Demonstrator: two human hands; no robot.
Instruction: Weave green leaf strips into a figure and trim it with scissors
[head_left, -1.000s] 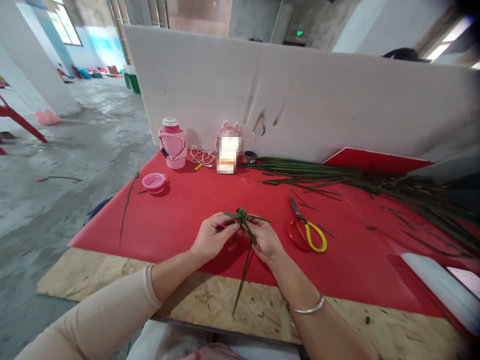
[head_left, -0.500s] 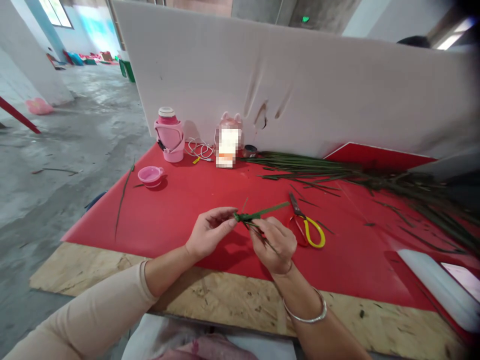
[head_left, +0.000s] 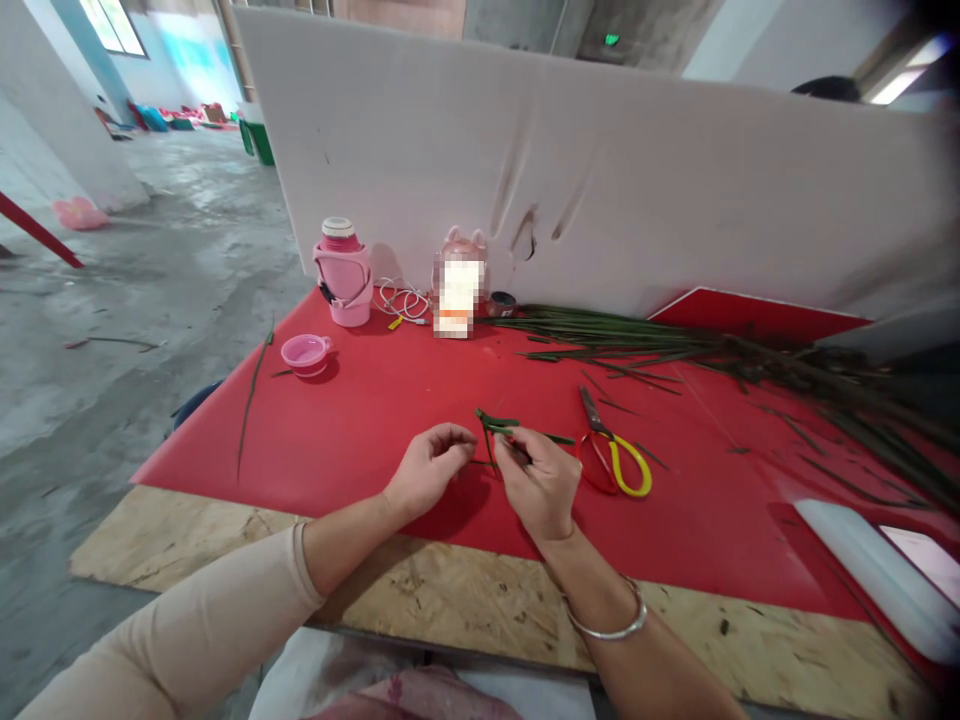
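Observation:
My right hand [head_left: 541, 480] pinches a small folded piece of green leaf strips [head_left: 496, 424] above the red table covering. Its folded end points up and left, and a longer strip sticks out to the right behind the fingers. My left hand [head_left: 435, 465] is just left of it, fingers curled and thumb close to the forefinger. A thin strip end shows by that thumb tip; whether the fingers grip it is unclear. Right of my right hand lie scissors [head_left: 606, 440] with red and yellow handles, blades pointing away.
Long green leaves [head_left: 615, 330] lie along the back right, with loose scraps nearer. A pink bottle [head_left: 345, 275], a pink cup [head_left: 306, 355], a white cable [head_left: 401, 300] and a lit phone [head_left: 459, 290] stand or lie at the back left. A white panel [head_left: 420, 140] rises behind.
My left fingers have come off the folded end of the leaf piece and sit slightly lower. The piece is now held by my right hand, its end tilted more upward.

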